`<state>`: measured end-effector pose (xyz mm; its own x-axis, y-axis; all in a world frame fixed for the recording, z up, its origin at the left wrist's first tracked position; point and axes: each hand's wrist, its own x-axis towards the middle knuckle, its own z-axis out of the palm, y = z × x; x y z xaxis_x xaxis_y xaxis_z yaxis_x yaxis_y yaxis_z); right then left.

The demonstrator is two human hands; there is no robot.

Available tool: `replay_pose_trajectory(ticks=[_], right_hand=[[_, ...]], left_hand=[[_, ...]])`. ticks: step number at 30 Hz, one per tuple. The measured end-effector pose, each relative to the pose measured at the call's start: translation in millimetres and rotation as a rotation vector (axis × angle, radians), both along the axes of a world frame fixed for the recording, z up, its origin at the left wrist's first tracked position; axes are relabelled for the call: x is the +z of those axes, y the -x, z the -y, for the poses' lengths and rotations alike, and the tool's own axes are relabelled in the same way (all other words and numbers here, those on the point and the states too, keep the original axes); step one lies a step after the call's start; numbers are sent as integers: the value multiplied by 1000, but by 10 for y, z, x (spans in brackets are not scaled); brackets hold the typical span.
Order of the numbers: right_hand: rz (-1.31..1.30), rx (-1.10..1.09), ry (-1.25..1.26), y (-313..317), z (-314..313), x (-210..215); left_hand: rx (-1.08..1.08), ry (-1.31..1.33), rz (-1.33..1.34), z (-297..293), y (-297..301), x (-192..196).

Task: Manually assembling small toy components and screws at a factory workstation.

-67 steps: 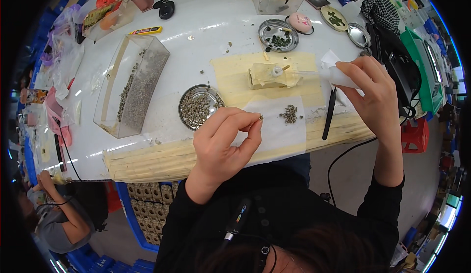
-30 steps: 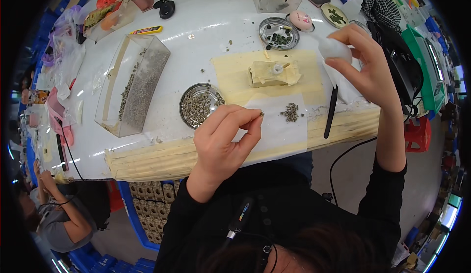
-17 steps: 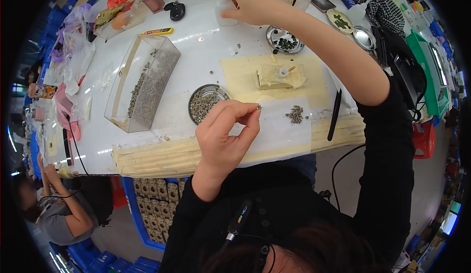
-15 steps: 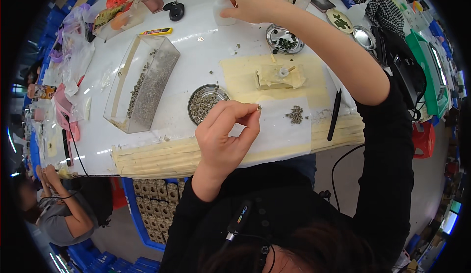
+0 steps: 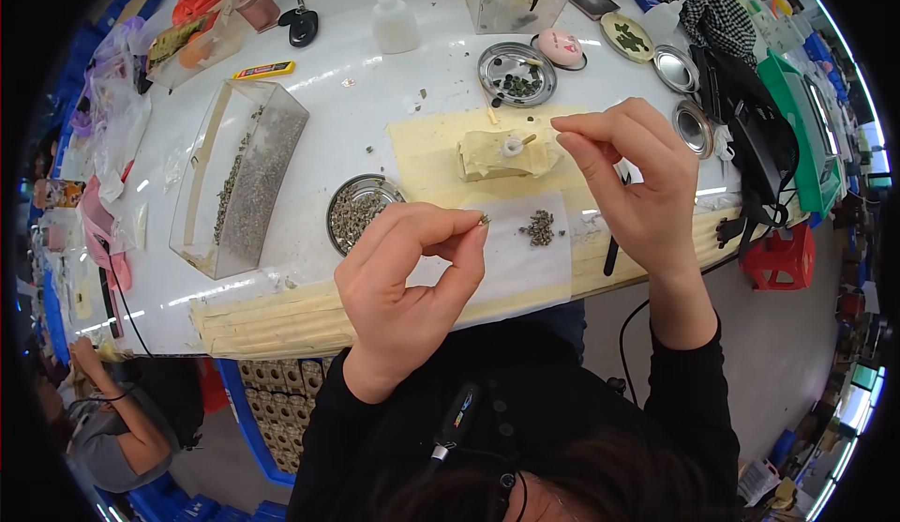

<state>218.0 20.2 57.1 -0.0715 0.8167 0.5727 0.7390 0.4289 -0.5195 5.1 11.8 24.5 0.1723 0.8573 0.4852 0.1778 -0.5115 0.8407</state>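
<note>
My left hand (image 5: 405,287) pinches a tiny metallic piece (image 5: 484,220) between thumb and forefinger, just above a white paper sheet (image 5: 506,273). Close to its left stands a round metal dish (image 5: 358,211) full of small greyish-brown pieces. To its right a small heap of similar pieces (image 5: 541,228) lies on the paper. My right hand (image 5: 639,184) is raised beside a tape-wrapped block (image 5: 483,161), which carries a small white cup-like part (image 5: 512,148) and a short stick. Its thumb and forefinger are nearly together at the tips; whatever they hold is too small to make out.
A clear open-topped box (image 5: 246,175) holding small pieces stands at the left. Behind are a white squeeze bottle (image 5: 394,25), a yellow-labelled packet (image 5: 264,70), a car key (image 5: 300,25) and a metal dish of dark green pieces (image 5: 517,75). Another person's arm (image 5: 131,409) shows at lower left.
My right hand has come back from the white squeeze bottle to beside the taped block, leaving the bottle standing. My left hand keeps its pinch on the small piece. The whole view has shifted slightly.
</note>
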Motion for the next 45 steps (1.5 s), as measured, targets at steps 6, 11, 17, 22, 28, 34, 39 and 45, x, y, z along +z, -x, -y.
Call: replay_pose_trajectory(ticks=[6,11,17,22,28,34,39,45], right_hand=[[-44,-52,-39,84,-81,-251],[-11,-26,-6,111,-113,-296],[-95,-26,-102,96,-63,-240],[-382,83,-76,133,105,-198],[-744,223,127,310,228,-384],[-822,256,182,383,225,-410],[-821,245,189,381,223,-408],[-809,257,184,374,215,-419]], left_hand=[[41,-68,-62,-58,-34,-126],[75,-165,-104,-65,-66,-180],[96,-220,-136,-67,-100,-192],[90,-229,-143,-62,-112,-210],[98,-276,-162,-67,-132,-215],[112,-349,-198,-74,-139,-245],[107,-346,-187,-78,-137,-244],[89,-290,-165,-70,-129,-233]])
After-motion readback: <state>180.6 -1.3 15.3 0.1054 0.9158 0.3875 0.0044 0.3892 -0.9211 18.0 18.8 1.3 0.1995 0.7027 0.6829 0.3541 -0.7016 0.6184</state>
